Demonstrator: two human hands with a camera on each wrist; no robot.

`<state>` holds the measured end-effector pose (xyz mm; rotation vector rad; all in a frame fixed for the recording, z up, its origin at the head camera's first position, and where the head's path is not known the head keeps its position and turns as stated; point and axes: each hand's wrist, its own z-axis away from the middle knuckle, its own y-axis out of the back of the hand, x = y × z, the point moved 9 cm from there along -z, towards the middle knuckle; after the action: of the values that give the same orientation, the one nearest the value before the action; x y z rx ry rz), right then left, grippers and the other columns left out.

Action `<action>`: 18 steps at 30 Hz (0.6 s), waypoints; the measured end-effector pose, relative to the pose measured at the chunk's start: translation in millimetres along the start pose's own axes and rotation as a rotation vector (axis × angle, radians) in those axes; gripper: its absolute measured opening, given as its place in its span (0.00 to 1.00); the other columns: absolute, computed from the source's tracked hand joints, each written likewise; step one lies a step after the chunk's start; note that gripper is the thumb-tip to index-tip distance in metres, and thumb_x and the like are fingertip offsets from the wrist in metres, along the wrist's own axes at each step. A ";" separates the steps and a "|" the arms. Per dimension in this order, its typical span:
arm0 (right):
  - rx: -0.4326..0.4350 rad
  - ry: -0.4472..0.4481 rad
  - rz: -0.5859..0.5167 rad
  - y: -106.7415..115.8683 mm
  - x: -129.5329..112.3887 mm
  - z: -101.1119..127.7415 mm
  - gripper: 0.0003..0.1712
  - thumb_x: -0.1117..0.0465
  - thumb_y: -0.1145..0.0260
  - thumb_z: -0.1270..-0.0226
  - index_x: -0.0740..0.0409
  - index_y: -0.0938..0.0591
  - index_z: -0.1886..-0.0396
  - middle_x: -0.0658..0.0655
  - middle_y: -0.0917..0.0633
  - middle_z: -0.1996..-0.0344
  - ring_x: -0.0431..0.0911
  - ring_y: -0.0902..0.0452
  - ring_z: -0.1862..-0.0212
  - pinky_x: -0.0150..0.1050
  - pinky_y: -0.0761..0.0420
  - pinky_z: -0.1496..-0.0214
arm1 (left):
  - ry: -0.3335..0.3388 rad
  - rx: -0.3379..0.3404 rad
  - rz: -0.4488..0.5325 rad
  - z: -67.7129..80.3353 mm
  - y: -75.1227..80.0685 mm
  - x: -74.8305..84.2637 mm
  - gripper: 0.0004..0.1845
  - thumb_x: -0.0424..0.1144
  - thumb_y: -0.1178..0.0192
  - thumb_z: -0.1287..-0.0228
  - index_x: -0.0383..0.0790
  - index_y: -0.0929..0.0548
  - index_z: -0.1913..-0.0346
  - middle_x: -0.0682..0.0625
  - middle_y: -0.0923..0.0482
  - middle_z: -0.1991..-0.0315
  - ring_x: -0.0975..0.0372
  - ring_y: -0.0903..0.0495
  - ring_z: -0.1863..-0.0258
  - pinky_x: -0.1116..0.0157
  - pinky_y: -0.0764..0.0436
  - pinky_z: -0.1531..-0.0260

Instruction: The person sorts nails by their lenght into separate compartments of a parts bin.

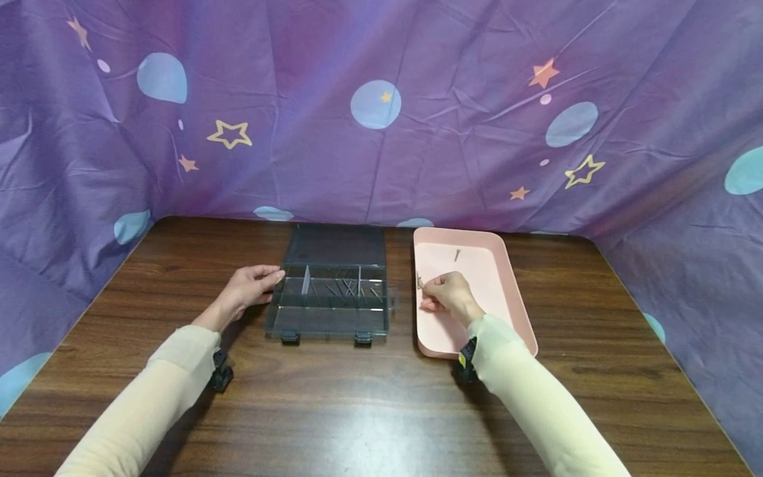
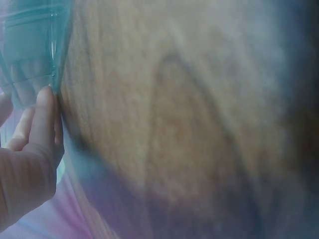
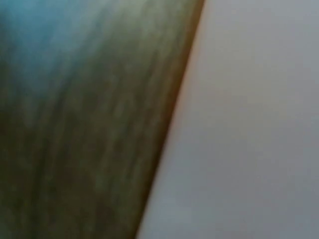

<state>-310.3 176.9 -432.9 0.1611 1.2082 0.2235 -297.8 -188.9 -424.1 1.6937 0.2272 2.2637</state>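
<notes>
A transparent dark organizer box [image 1: 328,318] lies with its lid [image 1: 340,245] folded back. Thin metal screws [image 1: 346,288] lie in its divided compartments. At the box's left edge is my left hand [image 1: 247,291], its fairly straight fingers touching the side; the left wrist view shows the fingertips [image 2: 46,94] against the clear plastic. Over the left part of a pink tray [image 1: 518,291], my right hand [image 1: 450,295] pinches a small screw [image 1: 420,283] between thumb and fingers. Another screw [image 1: 457,254] lies toward the tray's far end. The right wrist view shows no hand.
Both containers stand on a brown wooden table [image 1: 334,404], the box left of the tray with a narrow strip of wood between. Two latches [image 1: 363,338] stick out from the box's near edge. A purple patterned cloth [image 1: 298,165] hangs behind and at the sides.
</notes>
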 end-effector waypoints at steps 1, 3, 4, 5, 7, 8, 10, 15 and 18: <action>0.001 0.002 -0.008 0.3 -0.3 0.2 0.06 0.77 0.48 0.39 0.74 0.24 0.71 0.50 0.23 0.90 0.35 0.25 0.85 0.28 0.19 0.78 | -0.001 0.000 -0.002 0.3 -0.4 0.3 0.28 0.44 0.48 0.29 0.28 0.34 0.35 0.35 0.33 0.37 0.62 0.26 0.49 0.72 0.20 0.57; 0.008 0.004 -0.024 1.3 -0.5 0.5 0.06 0.76 0.48 0.40 0.73 0.23 0.71 0.50 0.23 0.90 0.35 0.26 0.85 0.27 0.20 0.77 | 0.002 0.000 -0.006 0.5 -1.2 0.4 0.28 0.43 0.48 0.29 0.28 0.35 0.34 0.35 0.34 0.36 0.58 0.28 0.44 0.71 0.20 0.55; 0.007 0.005 -0.030 1.2 -0.6 0.6 0.07 0.76 0.48 0.39 0.74 0.23 0.70 0.50 0.23 0.91 0.35 0.26 0.85 0.27 0.20 0.77 | 0.003 -0.001 -0.007 0.8 -1.3 0.3 0.28 0.44 0.48 0.29 0.29 0.35 0.34 0.35 0.34 0.36 0.57 0.29 0.43 0.70 0.20 0.55; 0.006 0.006 -0.034 1.4 -0.5 0.7 0.07 0.75 0.48 0.38 0.75 0.23 0.68 0.49 0.23 0.90 0.35 0.26 0.85 0.27 0.20 0.78 | 0.005 -0.001 -0.005 1.0 -1.4 0.3 0.28 0.44 0.48 0.29 0.29 0.35 0.34 0.35 0.34 0.36 0.56 0.29 0.42 0.70 0.20 0.54; 0.000 0.006 -0.045 1.4 -0.4 0.9 0.09 0.74 0.48 0.37 0.77 0.23 0.64 0.49 0.23 0.90 0.35 0.26 0.85 0.27 0.20 0.78 | 0.007 -0.002 -0.004 1.3 -1.4 0.4 0.28 0.44 0.48 0.29 0.29 0.35 0.34 0.35 0.34 0.35 0.55 0.30 0.42 0.70 0.20 0.54; -0.004 0.004 -0.052 1.4 -0.2 1.2 0.10 0.74 0.49 0.36 0.78 0.23 0.62 0.49 0.22 0.90 0.35 0.26 0.85 0.27 0.20 0.78 | 0.008 -0.003 -0.005 1.4 -1.4 0.5 0.28 0.44 0.48 0.29 0.29 0.35 0.34 0.35 0.35 0.35 0.55 0.30 0.42 0.70 0.20 0.54; -0.014 -0.003 -0.066 1.3 0.2 2.1 0.12 0.73 0.49 0.34 0.80 0.24 0.58 0.49 0.22 0.89 0.34 0.26 0.84 0.26 0.21 0.78 | 0.010 -0.005 -0.008 1.7 -1.2 0.8 0.28 0.44 0.49 0.29 0.29 0.35 0.34 0.35 0.35 0.35 0.55 0.30 0.42 0.70 0.20 0.54; -0.023 -0.025 -0.115 2.8 0.1 5.3 0.15 0.72 0.50 0.32 0.80 0.26 0.53 0.49 0.21 0.88 0.34 0.26 0.84 0.25 0.21 0.77 | 0.015 -0.008 -0.007 1.7 -0.6 0.7 0.28 0.44 0.49 0.29 0.29 0.36 0.34 0.36 0.36 0.34 0.54 0.31 0.40 0.69 0.20 0.53; -0.029 -0.024 -0.123 3.4 -2.4 7.5 0.16 0.71 0.50 0.32 0.80 0.28 0.50 0.49 0.21 0.87 0.33 0.26 0.83 0.24 0.22 0.77 | 0.013 -0.013 -0.003 1.4 -0.6 1.0 0.28 0.44 0.49 0.29 0.29 0.36 0.33 0.35 0.36 0.34 0.54 0.32 0.40 0.69 0.20 0.52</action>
<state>-304.3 179.6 -427.3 0.0637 1.1865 0.1309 -296.6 -188.1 -423.0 1.6716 0.2179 2.2700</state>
